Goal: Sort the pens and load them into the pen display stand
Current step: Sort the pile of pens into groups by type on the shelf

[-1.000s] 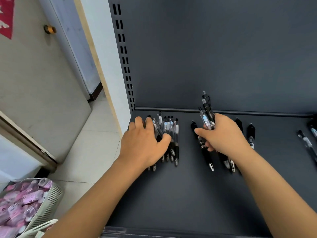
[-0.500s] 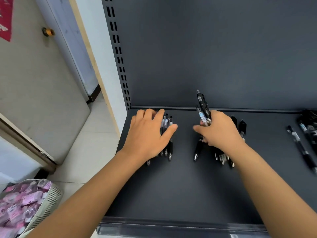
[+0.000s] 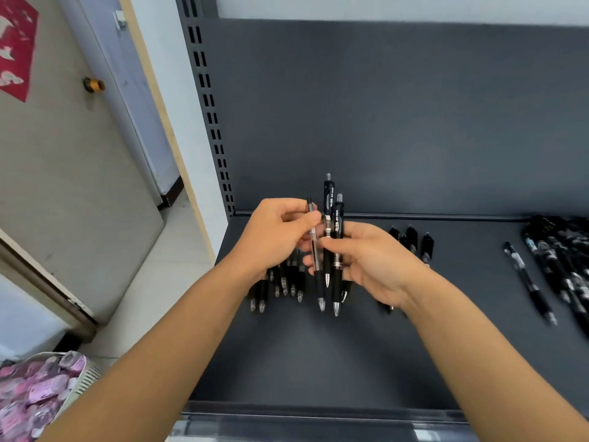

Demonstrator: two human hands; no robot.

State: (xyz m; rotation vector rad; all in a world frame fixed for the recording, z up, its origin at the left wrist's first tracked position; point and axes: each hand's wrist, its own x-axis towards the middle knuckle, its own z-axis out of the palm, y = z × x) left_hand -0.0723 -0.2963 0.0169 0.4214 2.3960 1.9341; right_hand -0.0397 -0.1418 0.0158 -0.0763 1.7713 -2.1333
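Your two hands meet over the dark shelf, each gripping pens.

Your left hand (image 3: 274, 240) pinches a clear-barrelled pen (image 3: 314, 250) near its upper end between thumb and fingertips, so it hangs tip-down. Just right of it, your right hand (image 3: 379, 263) curls its fingers round a bunch of black pens (image 3: 333, 224), held nearly upright with the clickers toward the back panel and the tips toward you. Under your left hand a row of pens (image 3: 291, 282) lies on the shelf (image 3: 318, 355), tips toward the near edge. More black pens (image 3: 412, 237) lie just beyond your right hand. Well apart on the right lies a single pen (image 3: 529, 282), and past it a loose heap of pens (image 3: 570, 256) at the frame edge. A basket (image 3: 84, 379) of pink packets sits on the floor, near left.
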